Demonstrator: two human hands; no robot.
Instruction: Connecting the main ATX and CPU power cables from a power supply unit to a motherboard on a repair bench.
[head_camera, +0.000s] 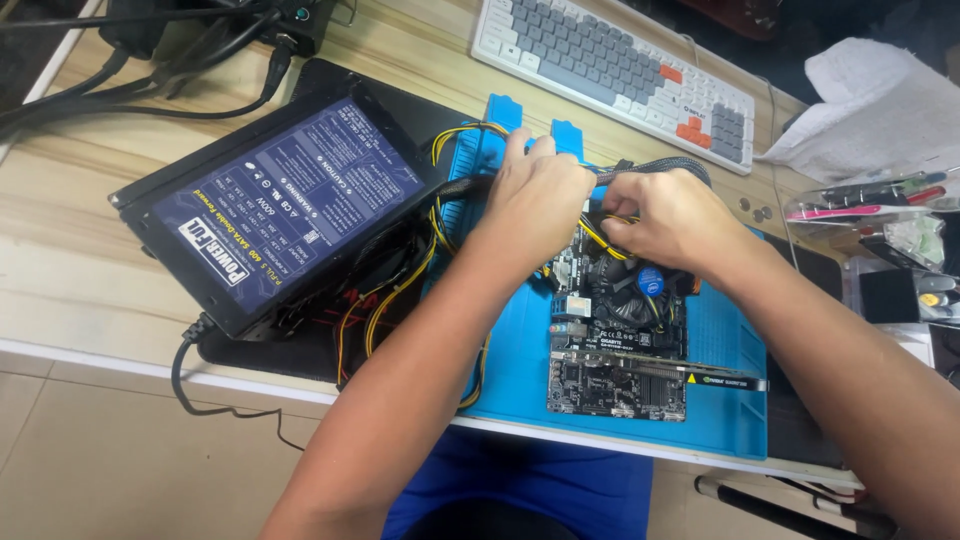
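A small black motherboard (615, 330) with a round cooler fan (640, 290) and a graphics card lies on a blue work mat (720, 370). My left hand (535, 195) rests over the board's far left edge, fingers on the sleeved cable bundle (655, 168). My right hand (675, 220) pinches yellow and black wires (600, 238) just above the fan. A black power supply (275, 205) sits tilted at the left, its yellow, red and black wires (385, 295) running toward the board.
A white, grey and orange keyboard (615, 70) lies at the back. White cloth (875, 105) and a clear box of tools (880, 205) sit at the right. Black cables (150, 70) trail at the back left. The table edge (100, 355) runs along the front.
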